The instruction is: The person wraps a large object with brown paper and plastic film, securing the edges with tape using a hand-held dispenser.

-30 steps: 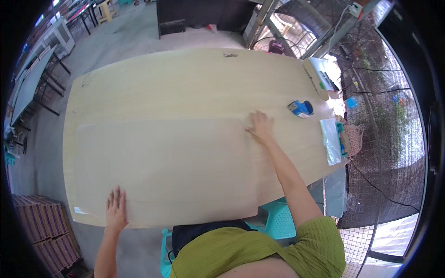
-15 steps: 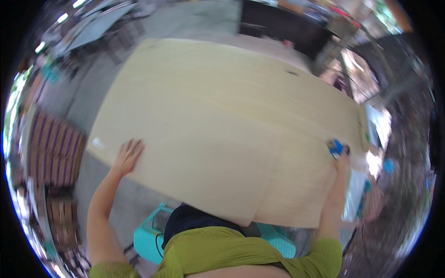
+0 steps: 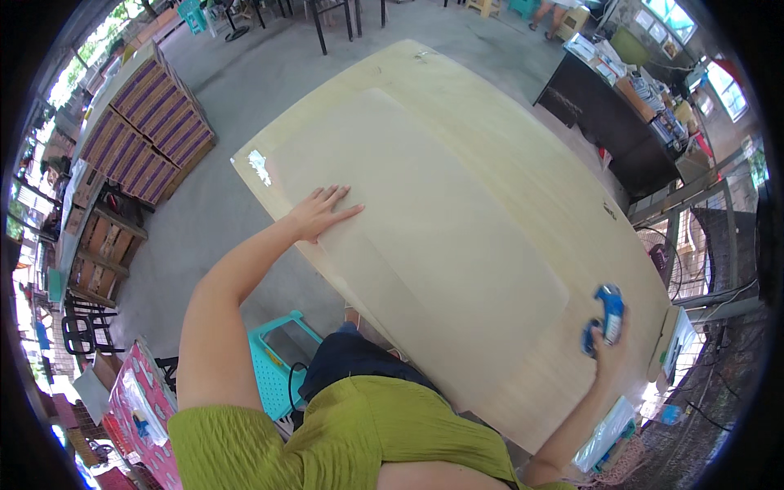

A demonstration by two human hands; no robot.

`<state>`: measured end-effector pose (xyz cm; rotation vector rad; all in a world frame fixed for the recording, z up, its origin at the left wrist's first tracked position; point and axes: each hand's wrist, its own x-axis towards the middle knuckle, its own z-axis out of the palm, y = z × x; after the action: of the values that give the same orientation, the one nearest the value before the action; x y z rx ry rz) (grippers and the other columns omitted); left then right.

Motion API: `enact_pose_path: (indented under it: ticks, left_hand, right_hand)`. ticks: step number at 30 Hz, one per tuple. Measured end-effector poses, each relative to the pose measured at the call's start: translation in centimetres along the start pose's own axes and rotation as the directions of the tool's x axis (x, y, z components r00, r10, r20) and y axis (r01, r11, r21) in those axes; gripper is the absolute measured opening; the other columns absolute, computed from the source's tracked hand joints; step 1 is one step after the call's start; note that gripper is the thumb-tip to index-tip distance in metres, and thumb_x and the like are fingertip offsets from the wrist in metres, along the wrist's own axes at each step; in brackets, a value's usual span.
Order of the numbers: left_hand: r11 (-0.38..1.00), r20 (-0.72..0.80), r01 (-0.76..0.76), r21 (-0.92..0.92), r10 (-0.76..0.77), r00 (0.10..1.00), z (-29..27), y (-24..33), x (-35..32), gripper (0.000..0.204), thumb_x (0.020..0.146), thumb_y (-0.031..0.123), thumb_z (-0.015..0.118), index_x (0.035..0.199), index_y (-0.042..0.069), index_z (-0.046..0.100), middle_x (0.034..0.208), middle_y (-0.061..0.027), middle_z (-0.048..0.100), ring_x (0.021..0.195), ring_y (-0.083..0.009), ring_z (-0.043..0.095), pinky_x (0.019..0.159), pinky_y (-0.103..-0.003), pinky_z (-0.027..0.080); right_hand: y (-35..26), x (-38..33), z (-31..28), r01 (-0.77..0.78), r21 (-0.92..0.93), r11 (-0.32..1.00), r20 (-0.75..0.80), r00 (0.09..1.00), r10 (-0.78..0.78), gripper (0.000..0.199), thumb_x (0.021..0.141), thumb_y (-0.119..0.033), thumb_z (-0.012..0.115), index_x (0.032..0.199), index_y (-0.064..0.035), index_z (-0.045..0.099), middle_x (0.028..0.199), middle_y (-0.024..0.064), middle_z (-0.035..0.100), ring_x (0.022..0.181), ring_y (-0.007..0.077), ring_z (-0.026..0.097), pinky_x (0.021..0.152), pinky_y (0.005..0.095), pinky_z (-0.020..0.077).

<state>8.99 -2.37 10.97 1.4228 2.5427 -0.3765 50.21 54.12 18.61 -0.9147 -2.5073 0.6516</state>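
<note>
A pale, thin sheet with rounded corners (image 3: 425, 196) lies flat across a large light wooden tabletop (image 3: 498, 122). My left hand (image 3: 321, 214) rests palm down on the sheet near the tabletop's left edge, open, with fingers and thumb spread. Over at the right end of the table, my right hand (image 3: 608, 347) is closed around a blue, curved hand-held tool (image 3: 609, 304) with a light label. The tool's exact kind is not clear, and my fingers hide part of it. It sits beyond the sheet's right corner, close to the wood.
Striped cartons (image 3: 151, 135) are stacked at the left above a wooden pallet (image 3: 106, 245). A turquoise plastic stool (image 3: 278, 359) stands beside my legs. A dark desk (image 3: 600, 122) with papers is at the far right. Plastic-wrapped items (image 3: 604, 433) lie by the table's near right end.
The view has turned, so the table now slants down to the right. My left hand still rests on it near the left edge. The blue tool stays in my right hand.
</note>
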Motion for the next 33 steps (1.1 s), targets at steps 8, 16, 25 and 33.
enact_pose_path:
  ticks: [8, 16, 25, 33]
  left_hand:
    - [0.997, -0.082, -0.012, -0.070, 0.006, 0.997, 2.5, -1.7, -0.6, 0.137, 0.048, 0.024, 0.096, 0.158, 0.040, 0.014, 0.163, -0.0199, 0.016, 0.147, -0.0396, 0.027, 0.114, -0.055, 0.033]
    - [0.997, -0.079, -0.012, -0.071, 0.006, 0.997, 2.8, -2.0, -0.8, 0.133, 0.046, 0.022, 0.095, 0.157, 0.038, 0.022, 0.163, -0.0176, 0.017, 0.148, -0.0371, 0.026, 0.114, -0.056, 0.034]
    - [0.779, -0.051, 0.093, -0.621, -0.159, 0.986, 2.9, -2.5, -1.6, 0.094, 0.071, 0.011, 0.082, 0.152, 0.021, 0.037, 0.152, -0.0224, 0.040, 0.137, -0.0367, 0.045, 0.110, -0.049, 0.042]
    - [-0.807, 0.512, 0.297, -0.510, -0.008, 0.859, 3.9, 1.7, 0.9, 0.088, 0.095, 0.072, 0.036, 0.135, -0.006, 0.051, 0.122, -0.0222, 0.063, 0.104, -0.0324, 0.066, 0.092, -0.048, 0.052]
  right_hand:
    - [-31.0, -6.1, 22.2, 0.434, 0.454, 0.778, 0.121, 0.835, -0.537, 0.074, 0.074, -0.015, 0.078, 0.144, -0.0219, 0.055, 0.082, 0.0142, 0.057, 0.069, 0.0261, 0.058, 0.068, 0.0384, 0.0513]
    - [-33.8, -7.8, 29.4, 0.530, 0.428, 0.732, 0.185, 0.741, -0.645, 0.074, 0.071, -0.016, 0.078, 0.142, -0.0248, 0.057, 0.074, 0.0126, 0.050, 0.061, 0.0255, 0.054, 0.058, 0.0376, 0.0495]
    - [-33.1, -8.7, 30.2, 0.534, 0.434, 0.726, 0.166, 0.745, -0.647, 0.081, 0.067, -0.011, 0.075, 0.144, -0.0265, 0.055, 0.073, 0.0137, 0.051, 0.061, 0.0278, 0.054, 0.058, 0.0390, 0.0496]
    - [-32.6, -8.9, 30.4, 0.540, 0.473, 0.696, 0.126, 0.740, -0.661, 0.082, 0.066, -0.010, 0.074, 0.144, -0.0242, 0.055, 0.075, 0.0153, 0.056, 0.063, 0.0289, 0.055, 0.060, 0.0388, 0.0509]
